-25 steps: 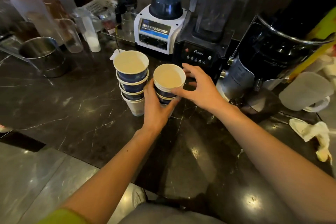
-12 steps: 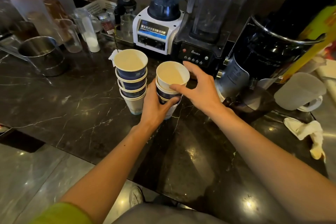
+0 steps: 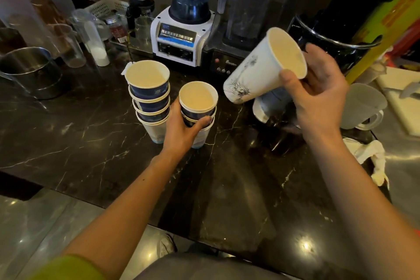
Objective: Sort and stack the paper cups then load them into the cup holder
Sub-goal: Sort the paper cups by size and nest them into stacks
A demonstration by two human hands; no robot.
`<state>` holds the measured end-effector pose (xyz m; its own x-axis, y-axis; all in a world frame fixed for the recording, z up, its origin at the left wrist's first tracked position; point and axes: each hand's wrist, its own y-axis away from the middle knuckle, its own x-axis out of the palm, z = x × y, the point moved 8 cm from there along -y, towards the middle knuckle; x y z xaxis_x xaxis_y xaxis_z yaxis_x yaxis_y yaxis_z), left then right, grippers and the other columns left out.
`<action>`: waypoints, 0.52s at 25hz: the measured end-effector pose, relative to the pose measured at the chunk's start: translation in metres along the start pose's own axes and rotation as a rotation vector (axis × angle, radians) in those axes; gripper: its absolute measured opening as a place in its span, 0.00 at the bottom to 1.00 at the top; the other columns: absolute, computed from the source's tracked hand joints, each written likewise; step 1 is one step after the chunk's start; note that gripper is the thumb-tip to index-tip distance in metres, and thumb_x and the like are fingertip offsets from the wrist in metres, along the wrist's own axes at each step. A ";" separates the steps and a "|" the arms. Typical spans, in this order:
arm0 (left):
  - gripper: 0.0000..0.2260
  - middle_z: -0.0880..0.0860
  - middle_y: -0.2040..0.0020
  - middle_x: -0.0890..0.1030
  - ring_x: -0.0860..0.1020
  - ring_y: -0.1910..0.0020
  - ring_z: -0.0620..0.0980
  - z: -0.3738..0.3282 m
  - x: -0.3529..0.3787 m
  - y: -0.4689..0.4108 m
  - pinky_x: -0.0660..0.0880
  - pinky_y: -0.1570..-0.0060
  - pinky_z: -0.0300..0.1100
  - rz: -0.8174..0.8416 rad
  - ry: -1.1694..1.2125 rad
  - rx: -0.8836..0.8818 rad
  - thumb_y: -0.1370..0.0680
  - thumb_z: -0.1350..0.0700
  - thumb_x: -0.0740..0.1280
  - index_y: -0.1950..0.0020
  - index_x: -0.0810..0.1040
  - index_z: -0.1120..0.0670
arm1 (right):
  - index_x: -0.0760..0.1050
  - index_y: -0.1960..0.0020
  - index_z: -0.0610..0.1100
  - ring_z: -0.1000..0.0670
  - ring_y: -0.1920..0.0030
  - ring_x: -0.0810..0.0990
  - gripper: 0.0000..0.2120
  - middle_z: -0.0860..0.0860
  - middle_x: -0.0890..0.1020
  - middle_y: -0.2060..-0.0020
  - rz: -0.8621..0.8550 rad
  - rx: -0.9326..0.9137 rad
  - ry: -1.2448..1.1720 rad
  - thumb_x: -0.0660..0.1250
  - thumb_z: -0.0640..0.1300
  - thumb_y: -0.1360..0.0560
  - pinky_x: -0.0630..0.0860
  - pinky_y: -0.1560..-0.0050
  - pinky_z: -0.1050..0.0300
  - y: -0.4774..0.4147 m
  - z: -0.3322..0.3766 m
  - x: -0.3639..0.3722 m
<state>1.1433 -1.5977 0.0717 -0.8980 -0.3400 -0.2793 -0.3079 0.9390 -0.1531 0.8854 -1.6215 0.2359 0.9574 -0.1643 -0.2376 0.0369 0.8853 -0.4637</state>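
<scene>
Two stacks of paper cups stand on the dark marble counter (image 3: 91, 143). The taller stack (image 3: 150, 100) on the left has several blue cups nested in a white one. My left hand (image 3: 181, 129) grips the shorter stack (image 3: 198, 109) just right of it. My right hand (image 3: 318, 95) holds a tall white paper cup (image 3: 261, 70) with a dark print, lifted and tilted above the counter to the right of both stacks, thumb on its rim. No cup holder is visible.
A white-based blender (image 3: 181, 29) and a black blender (image 3: 245, 29) stand right behind the stacks. A steel pot (image 3: 29, 70) and glass jars sit at the left. A frosted plastic jug (image 3: 361, 107), a crumpled cloth (image 3: 372, 157) and a dark machine (image 3: 336, 25) are at the right.
My right hand has lifted a tall white cup out of the shorter stack and carried it up and to the right. My left hand still holds that stack.
</scene>
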 end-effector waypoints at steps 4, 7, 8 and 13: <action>0.37 0.51 0.29 0.71 0.69 0.29 0.47 0.000 -0.002 -0.002 0.69 0.30 0.50 -0.029 -0.027 0.034 0.29 0.45 0.74 0.26 0.62 0.54 | 0.69 0.31 0.51 0.58 0.35 0.75 0.30 0.57 0.76 0.37 0.127 0.103 0.164 0.74 0.53 0.30 0.77 0.38 0.50 0.040 -0.046 -0.014; 0.37 0.52 0.28 0.71 0.69 0.29 0.48 0.004 -0.003 -0.002 0.69 0.30 0.51 -0.032 -0.042 0.039 0.28 0.45 0.74 0.25 0.62 0.54 | 0.68 0.28 0.51 0.56 0.33 0.72 0.37 0.56 0.74 0.33 0.231 0.221 0.291 0.72 0.62 0.33 0.74 0.34 0.47 0.084 -0.091 -0.014; 0.36 0.52 0.28 0.70 0.69 0.28 0.48 0.005 -0.001 -0.002 0.69 0.29 0.51 -0.024 -0.045 0.042 0.28 0.47 0.74 0.25 0.61 0.54 | 0.67 0.27 0.50 0.55 0.33 0.71 0.39 0.56 0.73 0.33 0.254 0.270 0.320 0.71 0.63 0.34 0.74 0.34 0.46 0.096 -0.104 -0.016; 0.36 0.52 0.27 0.69 0.67 0.27 0.48 0.006 -0.001 -0.003 0.68 0.29 0.51 -0.015 -0.052 0.037 0.27 0.50 0.74 0.24 0.60 0.54 | 0.61 0.24 0.48 0.50 0.29 0.67 0.44 0.51 0.68 0.28 0.352 0.420 0.475 0.71 0.64 0.34 0.68 0.30 0.47 0.127 -0.138 -0.015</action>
<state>1.1473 -1.6004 0.0665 -0.8754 -0.3574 -0.3255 -0.3086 0.9315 -0.1927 0.8360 -1.5668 0.0632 0.7086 0.0743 -0.7017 -0.0520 0.9972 0.0531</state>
